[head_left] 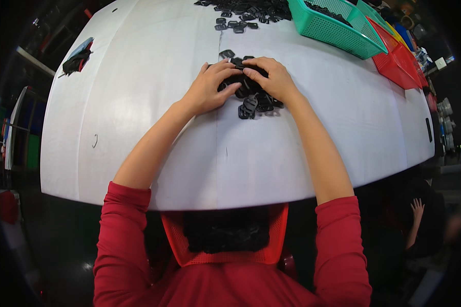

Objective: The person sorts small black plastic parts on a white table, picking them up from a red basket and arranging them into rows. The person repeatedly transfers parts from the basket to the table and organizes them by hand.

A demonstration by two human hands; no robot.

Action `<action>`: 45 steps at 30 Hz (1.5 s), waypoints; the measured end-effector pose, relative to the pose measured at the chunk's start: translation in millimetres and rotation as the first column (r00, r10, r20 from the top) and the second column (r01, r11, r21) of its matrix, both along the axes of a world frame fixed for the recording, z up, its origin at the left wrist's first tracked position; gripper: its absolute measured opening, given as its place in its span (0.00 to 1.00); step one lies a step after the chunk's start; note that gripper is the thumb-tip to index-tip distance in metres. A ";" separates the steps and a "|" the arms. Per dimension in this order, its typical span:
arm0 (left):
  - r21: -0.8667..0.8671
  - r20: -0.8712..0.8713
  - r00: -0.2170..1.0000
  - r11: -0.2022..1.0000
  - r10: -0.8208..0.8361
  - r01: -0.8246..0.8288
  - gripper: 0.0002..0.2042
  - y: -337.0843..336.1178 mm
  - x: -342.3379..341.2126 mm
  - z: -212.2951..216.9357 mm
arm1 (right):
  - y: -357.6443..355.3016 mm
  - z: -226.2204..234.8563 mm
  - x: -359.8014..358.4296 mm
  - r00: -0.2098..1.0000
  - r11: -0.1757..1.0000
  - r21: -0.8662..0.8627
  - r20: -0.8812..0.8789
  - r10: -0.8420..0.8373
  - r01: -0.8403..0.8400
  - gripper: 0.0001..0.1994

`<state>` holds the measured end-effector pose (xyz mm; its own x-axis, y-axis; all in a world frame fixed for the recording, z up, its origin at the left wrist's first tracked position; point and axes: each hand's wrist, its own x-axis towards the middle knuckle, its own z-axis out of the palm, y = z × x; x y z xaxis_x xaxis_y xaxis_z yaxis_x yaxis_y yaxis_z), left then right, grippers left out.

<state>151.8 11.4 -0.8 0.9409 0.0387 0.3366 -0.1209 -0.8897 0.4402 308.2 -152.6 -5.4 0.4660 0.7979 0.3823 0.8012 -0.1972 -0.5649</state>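
A small heap of black plastic pieces, shaped like flat buckles with slots, lies on the white table in front of me. My left hand rests at the heap's left side, its fingers reaching over the top and its thumb spread away from them. From the right, my right hand arches over the same heap, fingers and thumb apart and touching the pieces. The fingertips of both hands nearly meet at the top. Some pieces under the palms are hidden.
A larger pile of black pieces spreads at the table's far edge. Beside it stand a green basket holding black pieces and a red basket. Another red basket with dark contents sits below the near edge. A dark bundle lies far left.
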 end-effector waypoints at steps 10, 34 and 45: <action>-0.188 0.035 0.996 0.979 0.080 -0.072 0.18 -80.0 -146.8 12.0 | -96.0 9.8 -135.3 0.996 0.997 0.069 0.092 0.017 -0.023 0.14; -0.200 0.103 0.962 0.953 0.253 -0.229 0.08 -123.1 -172.8 20.1 | -121.1 9.0 -229.2 0.947 0.976 0.076 0.237 -0.218 0.205 0.17; 0.139 0.146 0.964 0.960 0.222 -0.242 0.14 -104.6 -161.5 4.4 | -113.2 25.8 -227.6 0.980 0.988 -0.021 -0.124 -0.153 0.152 0.11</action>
<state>-9.7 -93.2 3.6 0.8610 0.1889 0.4722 0.0507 -0.9557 0.2899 80.6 -265.8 20.4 0.6261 0.7176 0.3052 0.6846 -0.3185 -0.6557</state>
